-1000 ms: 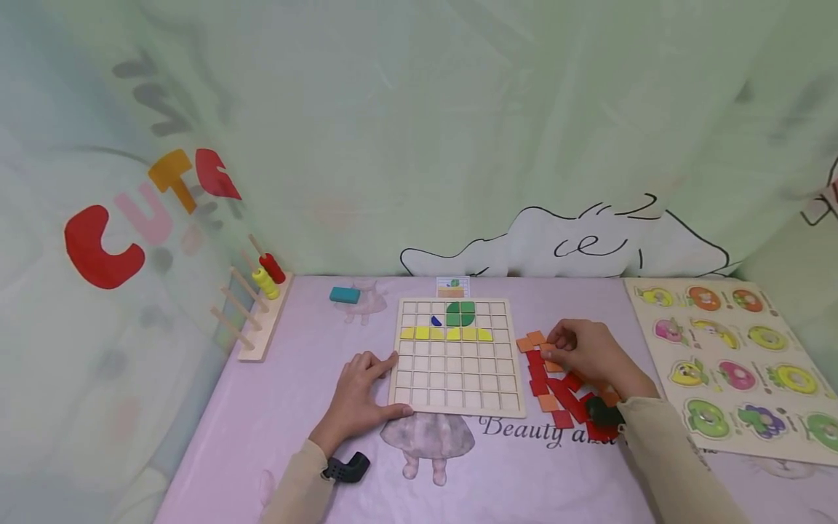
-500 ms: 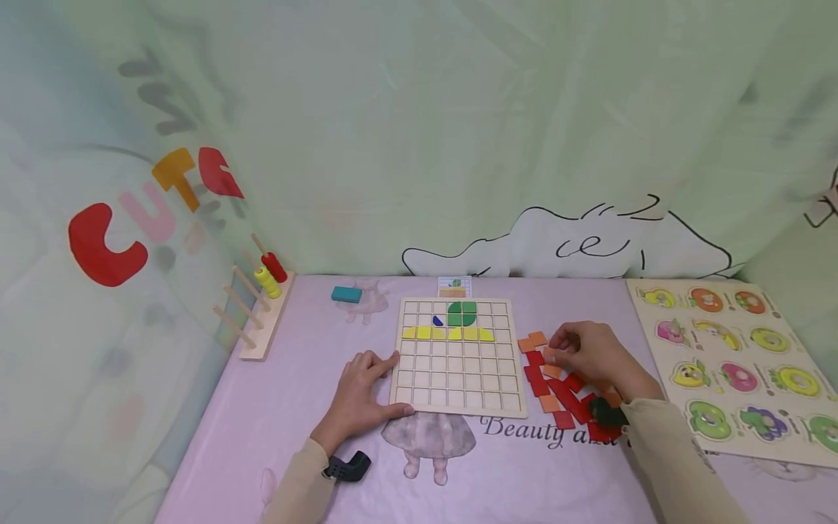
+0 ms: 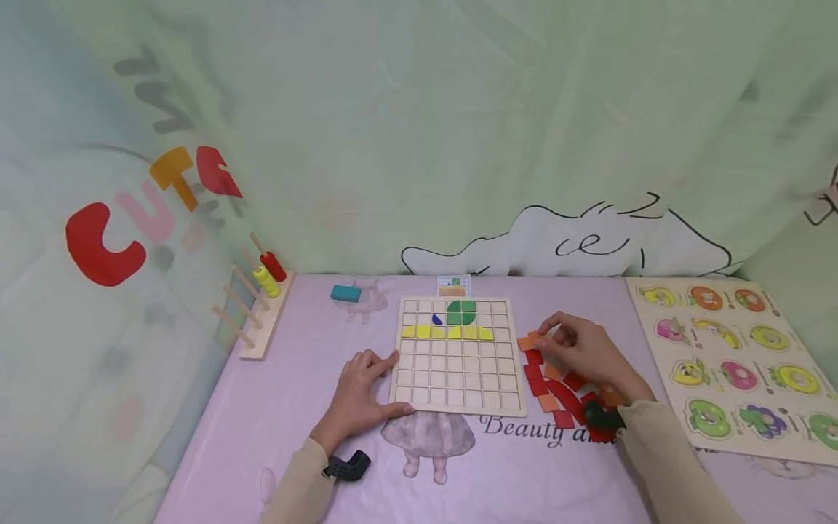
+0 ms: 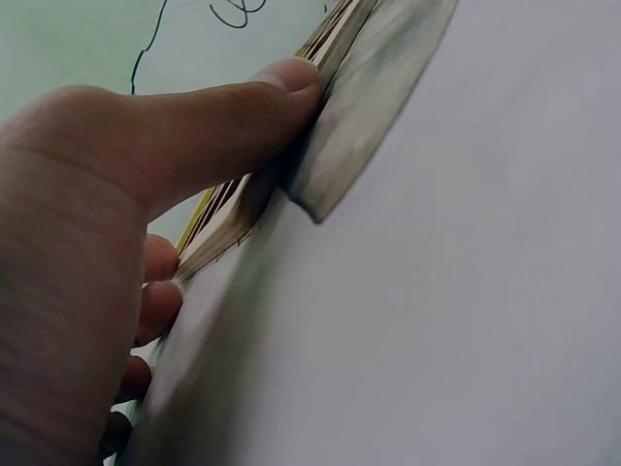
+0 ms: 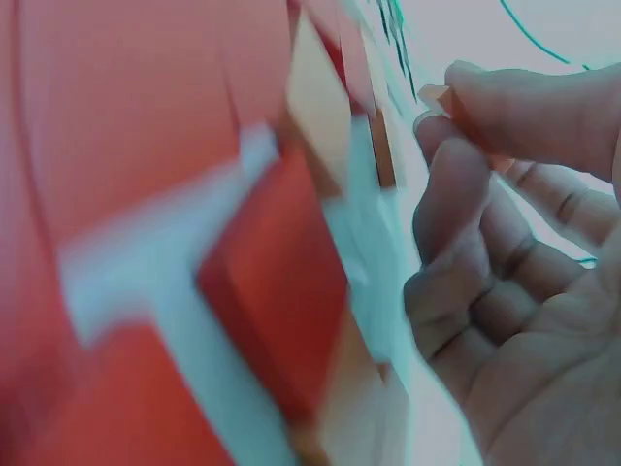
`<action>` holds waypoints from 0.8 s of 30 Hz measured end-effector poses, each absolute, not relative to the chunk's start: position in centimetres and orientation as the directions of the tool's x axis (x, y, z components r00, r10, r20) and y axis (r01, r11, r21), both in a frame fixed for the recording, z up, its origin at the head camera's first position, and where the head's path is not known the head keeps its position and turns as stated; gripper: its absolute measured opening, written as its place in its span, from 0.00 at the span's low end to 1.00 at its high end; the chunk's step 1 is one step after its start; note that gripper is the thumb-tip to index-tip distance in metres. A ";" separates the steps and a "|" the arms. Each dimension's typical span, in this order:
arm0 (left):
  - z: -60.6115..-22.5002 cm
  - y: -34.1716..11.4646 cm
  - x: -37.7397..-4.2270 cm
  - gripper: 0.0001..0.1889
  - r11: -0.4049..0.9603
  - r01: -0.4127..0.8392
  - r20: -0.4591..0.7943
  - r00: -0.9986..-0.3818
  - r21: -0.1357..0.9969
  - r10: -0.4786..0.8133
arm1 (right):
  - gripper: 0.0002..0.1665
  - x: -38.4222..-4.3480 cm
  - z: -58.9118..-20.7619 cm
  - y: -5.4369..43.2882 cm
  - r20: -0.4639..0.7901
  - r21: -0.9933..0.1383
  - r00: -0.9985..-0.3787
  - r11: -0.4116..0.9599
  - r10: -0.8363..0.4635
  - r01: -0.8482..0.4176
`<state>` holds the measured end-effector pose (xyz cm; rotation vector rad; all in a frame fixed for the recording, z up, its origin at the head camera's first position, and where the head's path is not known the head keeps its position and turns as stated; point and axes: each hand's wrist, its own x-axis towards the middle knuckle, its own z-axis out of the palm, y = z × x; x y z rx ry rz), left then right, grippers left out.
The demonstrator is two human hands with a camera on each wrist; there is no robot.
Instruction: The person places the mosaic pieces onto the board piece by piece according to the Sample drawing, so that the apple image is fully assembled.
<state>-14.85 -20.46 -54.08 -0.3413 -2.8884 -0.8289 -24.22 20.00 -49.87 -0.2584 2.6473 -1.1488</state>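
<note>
At the near left corner of a wooden grid board [image 3: 456, 378], my left hand [image 3: 356, 393] holds the frame, thumb on the front edge and index finger on the left side. The left wrist view shows the thumb [image 4: 243, 112] laid along the board's edge [image 4: 225, 233]. Green, yellow and blue pieces sit in the board's upper rows. My right hand [image 3: 585, 356] is over the pile of red and orange tiles right of the board. Between thumb and index finger it pinches an orange tile [image 5: 437, 94], mostly covered by the fingers. Red tiles [image 5: 281, 282] lie beneath, blurred.
A small pattern card [image 3: 454, 286] lies behind the board. To the left stand a peg rack [image 3: 262, 327] with red and yellow beads and a teal block [image 3: 345, 294]. A fruit puzzle board [image 3: 733, 364] occupies the right side. A curtain rises behind the table.
My right hand has shifted slightly left and away from me, toward the orange tiles at the far end of the pile. The left hand stays at the board's corner.
</note>
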 end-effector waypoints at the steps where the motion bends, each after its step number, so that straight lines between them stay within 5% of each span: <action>1: -54.1 -20.5 -14.8 0.51 0.823 0.246 0.174 -0.968 0.512 0.182 | 0.28 -24.2 -50.0 19.7 -0.146 -0.749 -0.958 0.660 -0.245 -0.054; 7: -54.2 -20.5 -14.9 0.51 0.819 0.256 0.184 -0.965 0.514 0.187 | 0.27 -24.5 -50.3 17.9 -0.128 -0.776 -0.965 0.629 -0.227 -0.045; 14: -54.3 -20.5 -15.0 0.51 0.830 0.248 0.178 -0.967 0.500 0.182 | 0.18 -24.7 -49.9 14.8 -0.002 -0.718 -0.941 0.655 -0.339 -0.235; 24: -54.3 -20.6 -14.9 0.51 0.827 0.248 0.178 -0.967 0.505 0.182 | 0.22 -24.8 -50.1 12.3 -0.056 -0.644 -0.923 0.720 -0.381 -0.258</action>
